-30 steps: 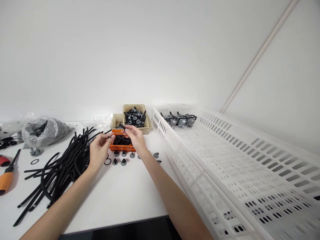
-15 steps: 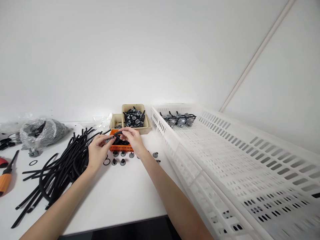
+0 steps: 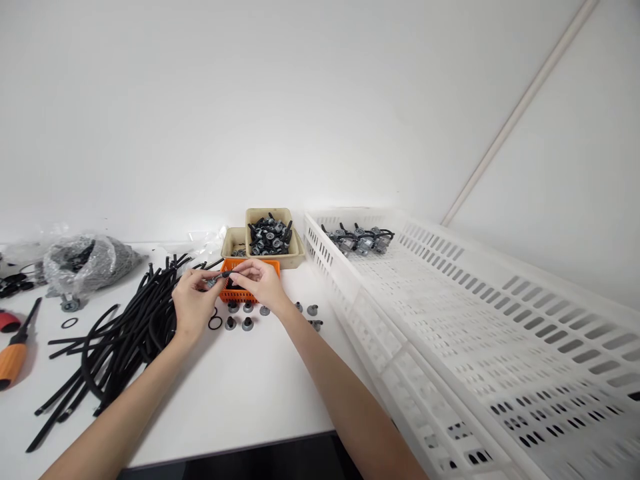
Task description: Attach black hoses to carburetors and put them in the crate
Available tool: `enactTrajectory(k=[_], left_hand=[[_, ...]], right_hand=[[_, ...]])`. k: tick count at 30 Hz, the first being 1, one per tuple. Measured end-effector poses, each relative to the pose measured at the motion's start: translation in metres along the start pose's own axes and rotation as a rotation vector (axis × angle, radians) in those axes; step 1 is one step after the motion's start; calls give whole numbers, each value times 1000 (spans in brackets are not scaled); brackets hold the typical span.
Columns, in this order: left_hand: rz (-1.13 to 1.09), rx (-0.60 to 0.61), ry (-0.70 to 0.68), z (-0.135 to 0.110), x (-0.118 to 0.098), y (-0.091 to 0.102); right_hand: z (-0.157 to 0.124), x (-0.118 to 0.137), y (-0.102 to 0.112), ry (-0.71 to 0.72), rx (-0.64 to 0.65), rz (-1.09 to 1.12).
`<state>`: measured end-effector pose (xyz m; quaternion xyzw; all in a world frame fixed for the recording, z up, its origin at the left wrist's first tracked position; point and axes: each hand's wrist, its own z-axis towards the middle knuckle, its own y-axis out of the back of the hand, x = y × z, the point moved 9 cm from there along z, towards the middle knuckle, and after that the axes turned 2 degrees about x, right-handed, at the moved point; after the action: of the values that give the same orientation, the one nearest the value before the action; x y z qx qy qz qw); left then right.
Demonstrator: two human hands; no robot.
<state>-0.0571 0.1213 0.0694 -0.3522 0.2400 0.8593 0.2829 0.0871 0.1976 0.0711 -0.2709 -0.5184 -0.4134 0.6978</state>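
Over the front of the orange basket (image 3: 274, 268), my two hands meet at one small part. My left hand (image 3: 194, 303) pinches a grey plastic fitting (image 3: 212, 281), mostly covered by the fingers. A short black rubber tube (image 3: 226, 274) lies in line with the fitting, its other end pinched by my right hand (image 3: 263, 285). Whether the tube is pushed onto the fitting is hard to see. Below the basket stand several grey fittings with black tops (image 3: 247, 324), and two black O-rings (image 3: 215, 323) lie beside them.
A pile of long black hoses (image 3: 125, 340) lies left. Beyond are a plastic bag of grey parts (image 3: 115, 263) and an orange-handled screwdriver (image 3: 14, 357). Behind the basket, a beige bin (image 3: 254, 217) holds fittings. A white crate (image 3: 425, 333) with assembled parts fills the right side.
My right hand has come slightly down, and the black tube that arched between my hands now lies straighter against the grey fitting. The view has shifted slightly.
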Motion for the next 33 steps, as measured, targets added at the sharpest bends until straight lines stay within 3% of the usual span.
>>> enactTrajectory(k=[14, 23, 33], left_hand=[[72, -71, -376, -9, -42, 5], [48, -78, -442, -14, -48, 4], [37, -71, -504, -16, -50, 3]], right_hand=[[-1, -2, 4, -13, -28, -25], [0, 2, 7, 64, -25, 23], [4, -5, 4, 51, -16, 43]])
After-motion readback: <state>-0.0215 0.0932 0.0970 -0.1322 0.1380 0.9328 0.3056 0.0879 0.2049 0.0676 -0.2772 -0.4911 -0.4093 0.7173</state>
